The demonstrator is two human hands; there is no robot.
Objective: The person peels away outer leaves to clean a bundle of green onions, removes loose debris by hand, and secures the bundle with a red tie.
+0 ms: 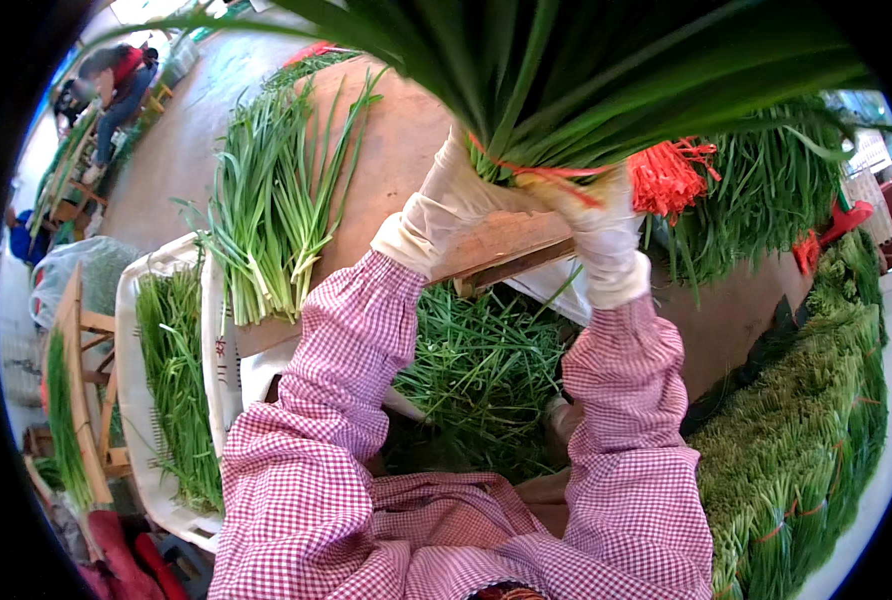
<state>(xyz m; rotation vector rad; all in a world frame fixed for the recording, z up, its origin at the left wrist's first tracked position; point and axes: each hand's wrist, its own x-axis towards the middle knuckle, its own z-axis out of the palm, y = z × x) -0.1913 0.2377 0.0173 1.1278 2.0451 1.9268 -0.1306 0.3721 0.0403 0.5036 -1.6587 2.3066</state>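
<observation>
A large bunch of garlic chives (566, 90) is raised in front of me, its long green leaves fanning out across the top of the view. My left hand (461, 185), in a pale glove, grips it low on the left side. Gloved too, my right hand (598, 205) closes on an orange-red tie (546, 170) that runs across the bunch; the fingertips are partly hidden. Just beyond the right hand is a bundle of red ties (669, 178). Loose garlic chives (276, 200) with pale stem ends lie on the wooden board (396, 130) at the left.
A white basket (131, 400) with chives stands at the left. Loose leaves (486, 370) lie below my arms. More chives (756, 190) lie at the right, beside a long stack of tied bunches (796, 430). Another person (121, 90) is at the far left.
</observation>
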